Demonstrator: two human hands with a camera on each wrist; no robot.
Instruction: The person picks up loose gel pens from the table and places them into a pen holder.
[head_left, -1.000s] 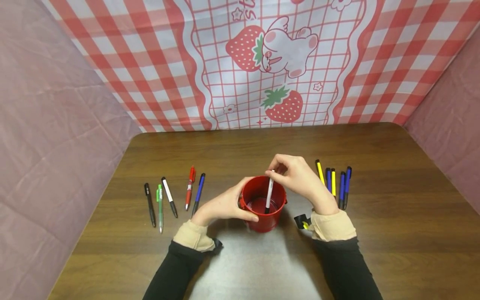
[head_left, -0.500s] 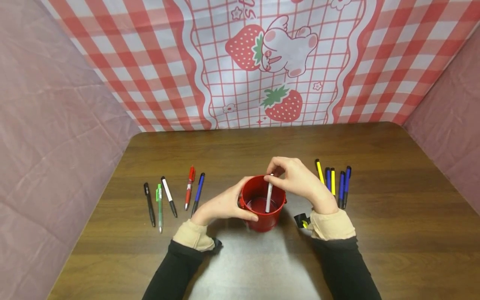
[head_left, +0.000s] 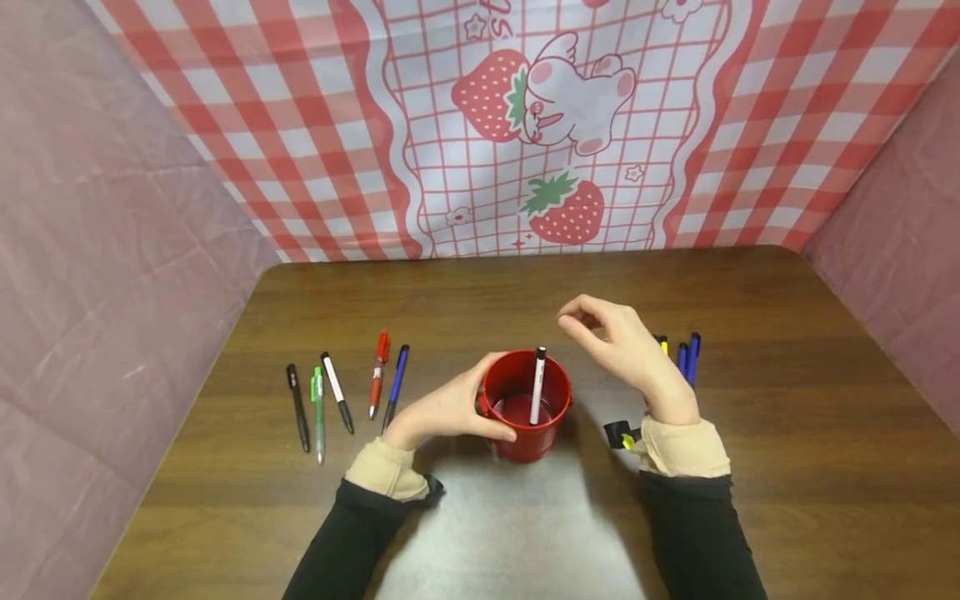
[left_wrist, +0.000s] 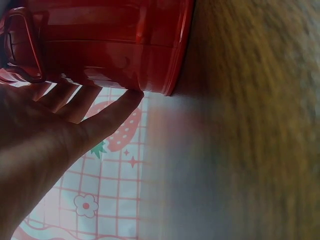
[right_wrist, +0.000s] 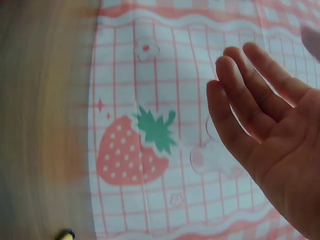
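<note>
A small red bucket (head_left: 527,446) stands upright in the middle of the table. My left hand (head_left: 450,408) grips its left side, thumb toward me and the fingers hidden behind; in the left wrist view, the fingers of the left hand (left_wrist: 65,125) lie along the bucket's wall (left_wrist: 110,55). Inside the bucket a white marker (head_left: 537,390) with a black end on top leans steeply, free of any hand. My right hand (head_left: 618,342) hovers right of and above the bucket, holding nothing. Its fingers (right_wrist: 237,100) are loosely bent in the right wrist view.
On the left lie a black pen (head_left: 298,408), a green pen (head_left: 318,417), a white marker (head_left: 337,392), a red pen (head_left: 378,375) and a blue pen (head_left: 396,387). Blue pens (head_left: 693,358) and a yellow pen (head_left: 663,346) lie right, partly behind my right hand.
My right hand has let go of the white marker, which now leans in the bucket, and has moved up and to the right. The left hand and bucket have stayed put.
</note>
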